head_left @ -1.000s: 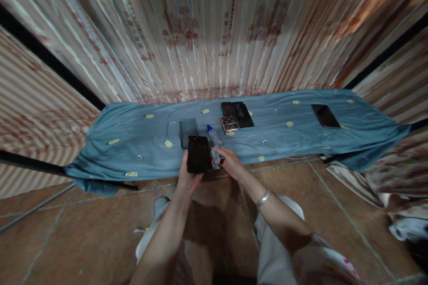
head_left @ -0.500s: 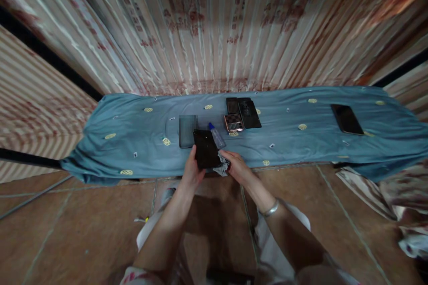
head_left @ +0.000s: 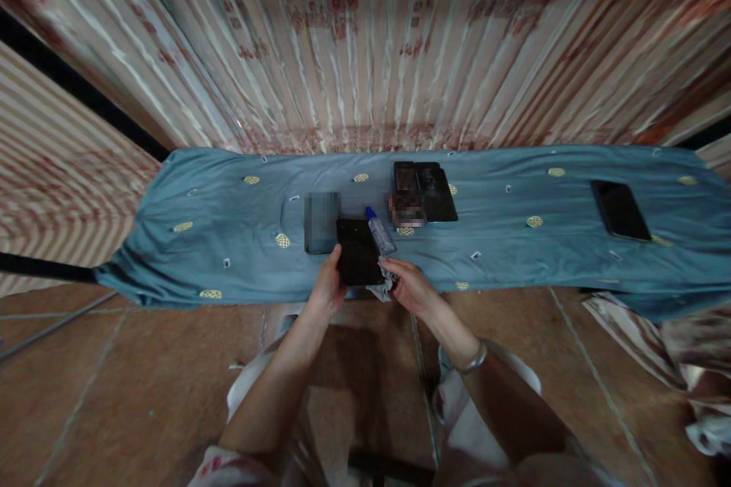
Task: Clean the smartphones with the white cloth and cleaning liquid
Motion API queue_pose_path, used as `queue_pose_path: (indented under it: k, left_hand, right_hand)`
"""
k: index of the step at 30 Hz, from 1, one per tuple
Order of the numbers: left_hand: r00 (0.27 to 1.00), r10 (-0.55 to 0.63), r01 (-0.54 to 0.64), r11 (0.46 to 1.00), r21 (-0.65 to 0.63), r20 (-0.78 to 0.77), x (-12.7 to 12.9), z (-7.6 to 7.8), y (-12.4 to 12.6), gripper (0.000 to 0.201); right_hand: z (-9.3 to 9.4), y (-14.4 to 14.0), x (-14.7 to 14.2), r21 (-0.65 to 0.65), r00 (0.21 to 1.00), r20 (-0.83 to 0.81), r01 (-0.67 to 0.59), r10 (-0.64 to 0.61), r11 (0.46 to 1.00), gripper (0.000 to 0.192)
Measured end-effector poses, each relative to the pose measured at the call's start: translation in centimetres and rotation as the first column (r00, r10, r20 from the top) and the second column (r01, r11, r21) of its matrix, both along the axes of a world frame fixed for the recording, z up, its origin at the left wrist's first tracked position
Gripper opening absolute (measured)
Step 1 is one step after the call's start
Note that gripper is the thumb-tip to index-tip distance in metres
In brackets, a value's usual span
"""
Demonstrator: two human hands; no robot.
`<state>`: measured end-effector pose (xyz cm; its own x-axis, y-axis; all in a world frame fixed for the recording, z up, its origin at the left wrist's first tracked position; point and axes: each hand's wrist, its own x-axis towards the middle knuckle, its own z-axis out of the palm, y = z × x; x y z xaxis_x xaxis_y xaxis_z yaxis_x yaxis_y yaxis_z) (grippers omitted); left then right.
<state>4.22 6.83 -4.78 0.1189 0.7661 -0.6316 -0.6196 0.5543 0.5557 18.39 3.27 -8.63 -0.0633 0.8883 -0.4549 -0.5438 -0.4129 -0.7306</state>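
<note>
My left hand grips the lower left edge of a black phone, which lies low over the blue-cloth table. My right hand pinches a small grey-white cloth at the phone's lower right corner. A small clear bottle with a blue cap lies on the cloth just right of the phone. A blurred flat device sits directly left of it.
Two dark phones and a blurred small item lie together further back. Another black phone rests far right. A striped curtain hangs behind the table. Crumpled fabric lies on the tiled floor at right.
The phone was held upright in my left hand and has come down flat toward the table beside the bottle. My right hand with the cloth followed to its corner. The view shifted slightly.
</note>
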Motion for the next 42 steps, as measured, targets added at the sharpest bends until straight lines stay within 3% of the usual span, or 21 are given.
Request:
queue_pose_path:
  k: [7, 16, 20, 22, 24, 28, 30, 33, 36, 39, 42]
  left_hand:
    - [1.000, -0.025, 0.026, 0.998, 0.056, -0.002, 0.0, -1.2, 0.9, 0.021]
    - [0.997, -0.056, 0.062, 0.993, 0.105, -0.056, -0.1, -1.5, 1.7, 0.025]
    - [0.973, -0.069, 0.118, 0.969, 0.216, -0.221, -1.9, -1.8, 2.2, 0.032]
    - [0.918, -0.056, 0.166, 0.953, 0.252, -0.393, -3.3, -1.8, 2.5, 0.033]
    - [0.819, 0.000, 0.239, 0.909, 0.341, -0.574, -4.6, -1.7, 2.8, 0.037]
    - [0.473, 0.286, 0.392, 0.778, 0.490, -0.833, -5.6, -2.0, 3.6, 0.056]
    - [0.332, 0.328, 0.497, 0.736, 0.459, -0.885, -5.3, -2.6, 3.9, 0.074]
    - [0.185, 0.328, 0.585, 0.721, 0.372, -0.926, -4.7, -3.7, 4.1, 0.087]
    - [0.084, 0.308, 0.601, 0.743, 0.295, -0.948, -4.5, -4.3, 4.4, 0.090]
    - [0.051, 0.303, 0.590, 0.760, 0.273, -0.952, -4.7, -4.5, 4.7, 0.093]
    - [0.085, 0.315, 0.569, 0.764, 0.305, -0.945, -5.1, -4.7, 5.2, 0.089]
  right_hand:
    - [0.6, 0.4, 1.0, -0.069, 0.998, -0.063, -0.030, 0.026, 0.997, 0.028]
    - [1.2, 1.1, 0.3, 0.001, 0.998, -0.062, -0.019, 0.019, 1.000, 0.034]
    - [1.4, 1.4, 0.4, -0.005, 0.999, -0.033, 0.027, -0.027, 1.000, 0.032]
    - [1.3, 1.6, 0.4, 0.016, 0.999, -0.007, 0.034, -0.034, 0.999, 0.033]
    - [1.0, 1.7, 0.4, 0.050, 0.999, 0.032, 0.031, -0.033, 0.998, 0.032]
    - [0.3, 1.8, 0.3, 0.133, 0.988, 0.152, -0.010, -0.010, 0.991, 0.028]
    - [-0.1, 1.8, 0.3, 0.180, 0.967, 0.254, -0.056, 0.008, 0.982, 0.025]
    - [-0.4, 1.9, 0.5, 0.264, 0.858, 0.513, -0.149, -0.008, 0.953, 0.017]
    - [-0.2, 1.8, 0.9, 0.288, 0.616, 0.784, -0.254, -0.075, 0.923, 0.017]
    - [0.2, 1.4, 1.1, 0.282, 0.408, 0.904, -0.351, -0.126, 0.893, 0.029]
    - [0.5, 1.0, 1.2, 0.293, 0.281, 0.942, -0.426, -0.182, 0.856, 0.033]
